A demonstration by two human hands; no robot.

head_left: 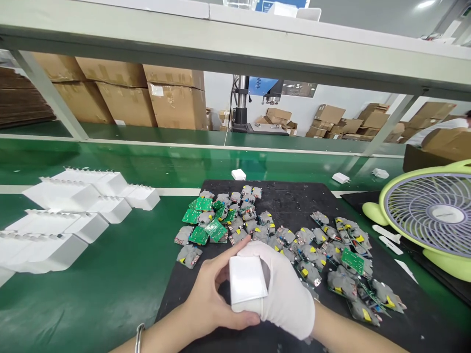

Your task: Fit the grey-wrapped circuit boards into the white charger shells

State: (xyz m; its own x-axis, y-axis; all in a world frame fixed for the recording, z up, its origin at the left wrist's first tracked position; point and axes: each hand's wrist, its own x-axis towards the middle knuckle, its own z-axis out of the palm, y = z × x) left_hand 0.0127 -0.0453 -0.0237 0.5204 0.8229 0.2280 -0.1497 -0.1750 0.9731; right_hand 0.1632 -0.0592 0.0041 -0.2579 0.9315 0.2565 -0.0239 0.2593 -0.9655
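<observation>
A small white plastic charger housing point(247, 279) is gripped between both of my hands above the black mat point(294, 196). My left hand point(211, 294) is bare and closed round the housing's left side, its thumb along the lower edge. On the right side, my right hand point(285, 289) wears a white glove and is wrapped round the same housing; some of its fingers are hidden. Just beyond my hands lie several circuit boards point(309, 252) with grey potting and yellow parts, a few turned green side up point(215, 229).
Rows of white housings point(59, 220) stand on the green table point(121, 294) at left. A green fan point(437, 211) occupies the right side. Loose white pieces point(239, 174) lie behind the mat. A shelf beam point(235, 44) crosses overhead; cardboard boxes point(176, 103) are stacked beyond.
</observation>
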